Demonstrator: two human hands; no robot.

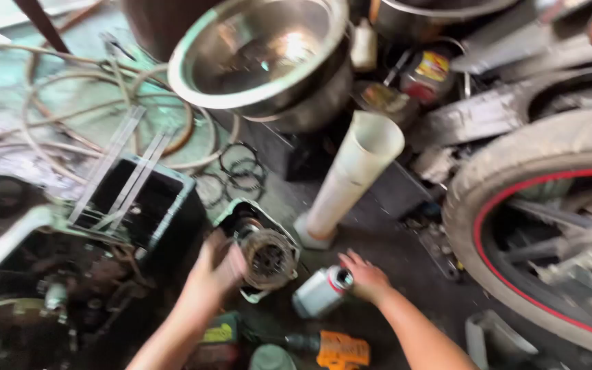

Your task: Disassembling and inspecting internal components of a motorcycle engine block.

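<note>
Two hands beside crowded engine part

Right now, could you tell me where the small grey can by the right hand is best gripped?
Around its body, from above: the can lies tilted on the floor with its capped end toward the right hand, leaving the cylindrical side exposed.

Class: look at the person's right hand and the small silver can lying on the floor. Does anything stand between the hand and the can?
Nothing visible does. The right hand is already at the capped end of the silver can, fingers touching or nearly touching it. The left hand is apart, on the round engine part beside it.
</note>
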